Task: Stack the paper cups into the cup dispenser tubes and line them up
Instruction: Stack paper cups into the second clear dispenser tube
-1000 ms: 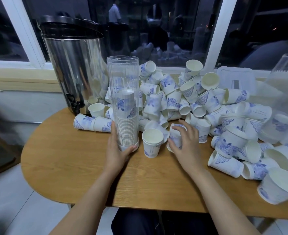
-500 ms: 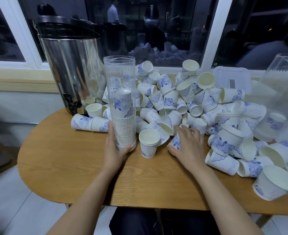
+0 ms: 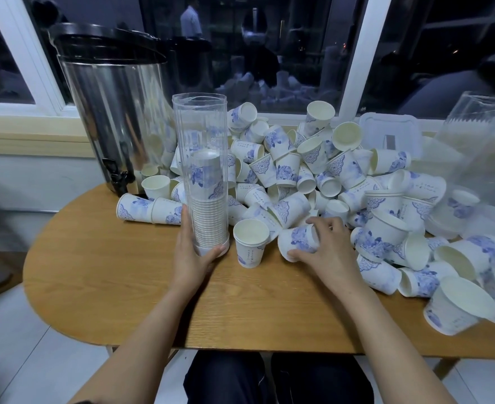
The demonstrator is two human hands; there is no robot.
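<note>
The left hand [image 3: 195,255], just left of centre, curls round the foot of the clear tube [image 3: 201,135], thumb in front of its white base and fingers up the left side. The tube stands upright on the desk [image 3: 109,272], and a stack of cups [image 3: 208,217] sits upside down inside it, filling roughly the lower half.

The right hand [image 3: 326,252], a little right of centre, grips a tipped cup [image 3: 297,242] lying on its side at the near edge of the pile, thumb under it and fingers bent over the top. Between the two hands stands an upright cup [image 3: 251,243], mouth up, apart from both hands and just beside the tube.

The loose pile of cups [image 3: 298,164] (white with blue print) spreads from the middle of the frame to the right edge. Two cups lying nested [image 3: 150,209] rest on the desk left of the tube. A steel urn [image 3: 115,112] with a black lid and tap stands at upper left by the window, and a clear plastic bag [image 3: 479,141] slumps at upper right.
</note>
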